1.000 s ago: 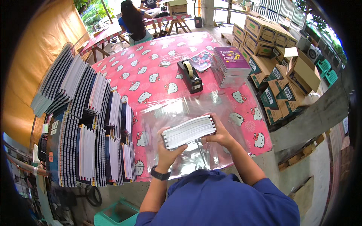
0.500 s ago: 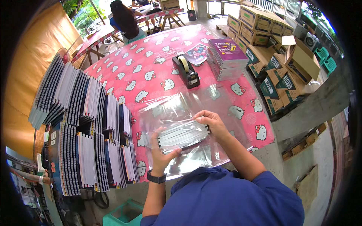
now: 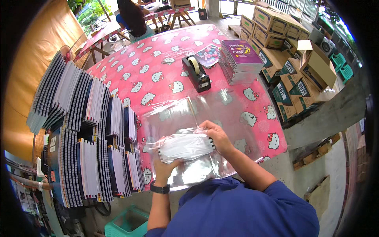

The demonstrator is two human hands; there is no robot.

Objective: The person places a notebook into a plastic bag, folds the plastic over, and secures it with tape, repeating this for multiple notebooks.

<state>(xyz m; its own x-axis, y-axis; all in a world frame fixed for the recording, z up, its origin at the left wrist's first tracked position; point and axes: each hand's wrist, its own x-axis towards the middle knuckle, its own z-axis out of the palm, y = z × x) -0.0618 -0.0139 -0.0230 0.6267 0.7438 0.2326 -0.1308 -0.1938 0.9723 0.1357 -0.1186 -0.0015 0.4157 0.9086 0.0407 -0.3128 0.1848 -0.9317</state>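
A spiral-bound book or small bundle of them [image 3: 185, 147] is held edge-up near the table's front, with clear plastic film drawn over its white page edges. My left hand [image 3: 166, 169] grips its left end, thumb along the near side and fingers partly hidden behind. At the right end, my right hand [image 3: 218, 138] is closed, its fingers pinching the film against the book's upper corner. Beneath both hands spread the clear plastic sheets [image 3: 201, 170], shiny and wrinkled, on the pink patterned tablecloth [image 3: 158, 98].
Rows of spiral-bound books [image 3: 89, 168] fill the left side. Beyond the plastic stand a black tape dispenser [image 3: 197, 75] and a stack of purple-covered books [image 3: 241, 65]. Cardboard boxes [image 3: 292, 85] are piled at the right. A teal basket [image 3: 128, 223] sits below; a person [image 3: 133, 19] sits at a far table.
The book has shifted a little left and turned, and the film now lies across more of its page edges. Both hands have moved slightly left with it.
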